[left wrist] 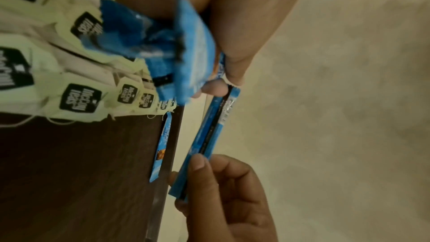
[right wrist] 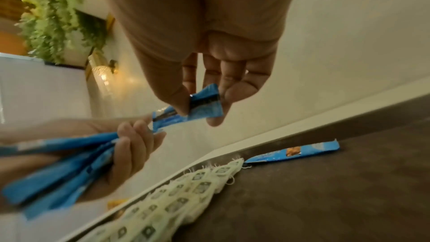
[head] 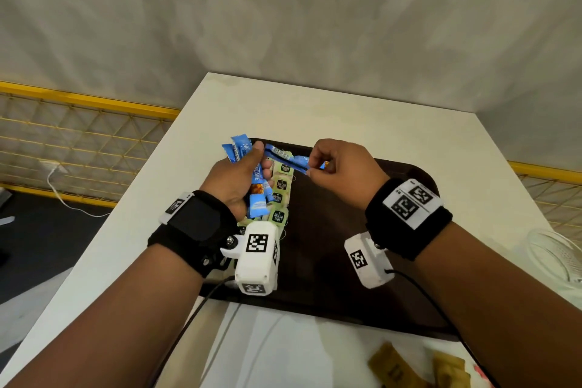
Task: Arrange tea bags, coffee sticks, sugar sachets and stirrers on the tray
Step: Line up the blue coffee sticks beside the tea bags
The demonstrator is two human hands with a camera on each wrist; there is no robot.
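A: Counts?
B: One tray [head: 362,277]. One coffee stick [right wrist: 295,151] lying at its far edge, one [head: 291,161] stretched between both hands, several more bunched [head: 248,173], number unclear. Tea bags [head: 278,195]: two overlapping rows along the left edge, count unclear.

- Appears a hospitality or café-style interior, staged for refreshment service; exact type not determinable.
- White table [head: 330,110] set against a mottled plastered wall [head: 283,9].
- Yellow-framed mesh barrier [head: 78,135] beside the table.
- Hanging green foliage [right wrist: 58,16] and a lit wall lamp [right wrist: 102,73] noted in right wrist view.
- Dark tray [head: 362,261] stocked with tea bags [head: 280,186].
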